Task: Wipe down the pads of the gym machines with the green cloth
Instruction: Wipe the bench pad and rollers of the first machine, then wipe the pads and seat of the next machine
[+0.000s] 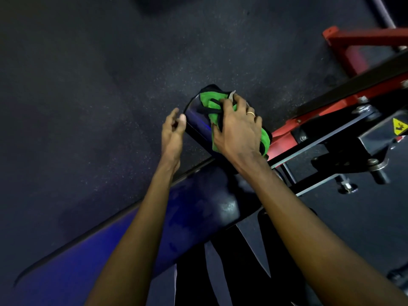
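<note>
A green cloth (pixel 210 102) with dark trim lies over a small dark blue pad (pixel 195 120) at the end of a gym machine. My right hand (pixel 237 129) lies on top of the cloth, fingers curled into it, pressing it against the pad. My left hand (pixel 173 131) hovers just left of the pad with loosely bent fingers, holding nothing. A long dark blue bench pad (pixel 194 206) runs diagonally under both forearms.
The machine's red and black steel frame (pixel 331 120) extends to the right, with bolts and a yellow warning sticker (pixel 399 126). Dark speckled rubber floor (pixel 88 85) fills the left and top. A bar (pixel 380 9) crosses the top right corner.
</note>
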Action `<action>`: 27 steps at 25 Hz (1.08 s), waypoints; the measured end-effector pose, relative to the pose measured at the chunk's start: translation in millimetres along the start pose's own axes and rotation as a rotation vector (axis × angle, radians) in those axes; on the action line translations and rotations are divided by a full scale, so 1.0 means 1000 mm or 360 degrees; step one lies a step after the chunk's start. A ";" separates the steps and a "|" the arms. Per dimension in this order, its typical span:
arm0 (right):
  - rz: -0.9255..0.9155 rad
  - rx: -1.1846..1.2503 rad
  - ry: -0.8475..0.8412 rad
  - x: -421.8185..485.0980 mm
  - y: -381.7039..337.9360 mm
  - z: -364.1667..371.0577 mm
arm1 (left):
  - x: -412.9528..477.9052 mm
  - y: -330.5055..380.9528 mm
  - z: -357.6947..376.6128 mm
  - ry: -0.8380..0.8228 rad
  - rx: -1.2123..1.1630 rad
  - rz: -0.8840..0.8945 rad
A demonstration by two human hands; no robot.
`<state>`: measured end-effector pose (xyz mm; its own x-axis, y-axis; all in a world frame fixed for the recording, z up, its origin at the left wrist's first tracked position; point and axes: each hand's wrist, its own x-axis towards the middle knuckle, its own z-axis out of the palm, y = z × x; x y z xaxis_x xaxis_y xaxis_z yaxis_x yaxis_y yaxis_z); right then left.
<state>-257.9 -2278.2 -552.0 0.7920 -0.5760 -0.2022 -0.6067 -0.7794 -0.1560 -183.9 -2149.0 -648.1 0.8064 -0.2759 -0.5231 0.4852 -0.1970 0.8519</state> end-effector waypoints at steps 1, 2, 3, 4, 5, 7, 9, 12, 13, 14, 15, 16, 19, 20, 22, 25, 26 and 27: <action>-0.0003 0.0018 -0.0015 -0.002 0.009 -0.002 | -0.004 -0.010 -0.004 -0.0117 -0.0043 0.0039; 0.0029 0.0042 -0.0021 -0.005 0.021 -0.005 | -0.008 -0.016 -0.007 -0.0217 -0.0080 0.0062; 0.0087 0.0066 -0.0016 -0.009 0.032 -0.005 | -0.010 -0.019 -0.010 -0.0293 -0.0105 0.0064; 0.0147 0.0087 -0.0003 -0.014 0.042 -0.007 | -0.009 -0.020 -0.012 -0.0315 -0.0093 0.0054; 0.0195 0.0099 0.0015 -0.020 0.048 -0.007 | -0.007 -0.019 -0.013 -0.0294 -0.0083 0.0040; 0.0250 0.0066 0.0046 -0.027 0.047 -0.007 | -0.004 -0.010 -0.016 -0.0162 0.0016 -0.0002; 0.0250 -0.0016 0.0049 -0.020 0.031 -0.003 | 0.000 0.000 -0.013 -0.0033 0.0149 -0.0025; 0.0148 -0.0087 -0.0008 -0.001 -0.001 0.002 | 0.000 0.016 -0.006 0.0082 0.0401 -0.0006; 0.0106 -0.0076 -0.0033 0.002 -0.007 0.002 | 0.000 0.022 -0.006 0.0070 0.0446 -0.0032; 0.0076 -0.0062 -0.0071 0.003 -0.008 0.000 | -0.001 0.027 -0.006 0.0032 0.0466 -0.0059; 0.0053 -0.0041 -0.0102 0.002 -0.005 -0.003 | -0.003 0.033 -0.008 -0.0021 0.0465 -0.0080; 0.0031 -0.0020 -0.0124 0.001 -0.001 -0.008 | -0.006 0.039 -0.010 -0.0080 0.0473 -0.0099; -0.0017 0.0073 -0.0232 0.000 0.015 -0.020 | -0.019 0.057 -0.024 -0.0239 0.0596 -0.0108; -0.0024 0.0137 -0.0289 0.002 0.019 -0.024 | -0.025 0.065 -0.031 -0.0257 0.0647 -0.0102; -0.0013 0.0330 -0.0382 0.005 0.029 -0.035 | -0.037 0.086 -0.050 -0.0241 0.0729 -0.0096; 0.0048 0.0602 -0.0458 0.004 0.043 -0.057 | -0.055 0.120 -0.082 -0.0252 0.0823 -0.0056; 0.0052 0.0617 -0.0473 0.005 0.046 -0.065 | -0.060 0.131 -0.090 -0.0251 0.0839 -0.0038; 0.0049 0.0618 -0.0479 0.004 0.047 -0.074 | -0.067 0.143 -0.098 -0.0247 0.0842 -0.0006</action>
<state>-278.7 -2335.4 -488.1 0.7534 -0.4560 -0.4738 -0.6553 -0.5808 -0.4830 -135.3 -2066.8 -488.8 0.7262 -0.4016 -0.5579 0.2198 -0.6333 0.7421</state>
